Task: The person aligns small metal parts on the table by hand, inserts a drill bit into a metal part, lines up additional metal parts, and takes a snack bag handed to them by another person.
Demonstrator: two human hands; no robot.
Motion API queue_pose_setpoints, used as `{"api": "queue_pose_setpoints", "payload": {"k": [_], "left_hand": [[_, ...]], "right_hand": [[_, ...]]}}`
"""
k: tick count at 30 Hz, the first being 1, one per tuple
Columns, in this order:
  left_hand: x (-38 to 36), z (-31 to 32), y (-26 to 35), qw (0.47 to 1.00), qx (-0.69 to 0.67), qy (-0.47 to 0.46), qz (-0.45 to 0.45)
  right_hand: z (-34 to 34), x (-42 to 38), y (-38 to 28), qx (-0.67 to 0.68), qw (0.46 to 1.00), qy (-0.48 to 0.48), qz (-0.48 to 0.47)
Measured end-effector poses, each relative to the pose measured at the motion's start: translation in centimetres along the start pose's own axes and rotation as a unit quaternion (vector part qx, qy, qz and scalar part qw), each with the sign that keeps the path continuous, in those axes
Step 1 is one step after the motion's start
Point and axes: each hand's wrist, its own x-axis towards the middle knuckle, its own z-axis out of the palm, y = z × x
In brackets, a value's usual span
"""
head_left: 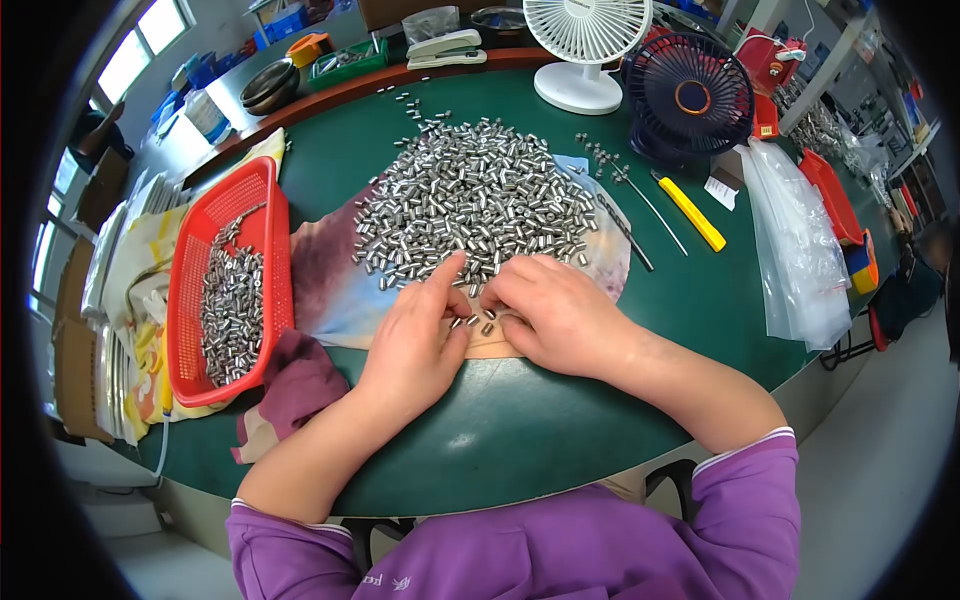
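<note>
A broad heap of small shiny metal cylinders [475,190] lies on a multicoloured cloth [325,265]. At its near edge is my left hand [420,325], its index finger stretched towards the heap, thumb apart from the other bent fingers. Opposite it, my right hand [550,310] has bent fingers touching the heap's edge, with a gap to the thumb. A few loose cylinders [488,328] lie on the cloth between the hands. I see no piece gripped in either hand, though the undersides of the fingers are hidden.
To the left stands a red plastic basket [282,230] holding more cylinders, beside a maroon cloth [300,385]. A yellow cutter [692,213], a thin metal rod [655,210] and clear plastic bags [795,245] lie right. White [580,88] and dark [690,95] fans stand behind.
</note>
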Motion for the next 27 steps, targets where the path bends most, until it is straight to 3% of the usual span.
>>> {"api": "queue_pose_setpoints", "payload": {"k": [11, 17, 19, 27], "left_hand": [[-0.2, 0.1, -0.7, 1.0, 0.009, -0.009, 0.027], [-0.2, -0.5, -0.1, 0.996, 0.075, 0.037, 0.036], [-0.3, -0.6, -0.3, 0.997, 0.08, -0.008, 0.012], [-0.5, -0.6, 0.5, 0.999, 0.042, -0.029, -0.021]], "right_hand": [[0.5, -0.2, 0.1, 0.042, 0.999, -0.013, 0.013], [0.3, 0.0, -0.1, 0.037, 0.999, 0.006, -0.018], [0.2, 0.0, -0.3, 0.039, 0.999, 0.006, -0.021], [0.2, -0.2, -0.2, 0.052, 0.998, -0.038, -0.002]]}}
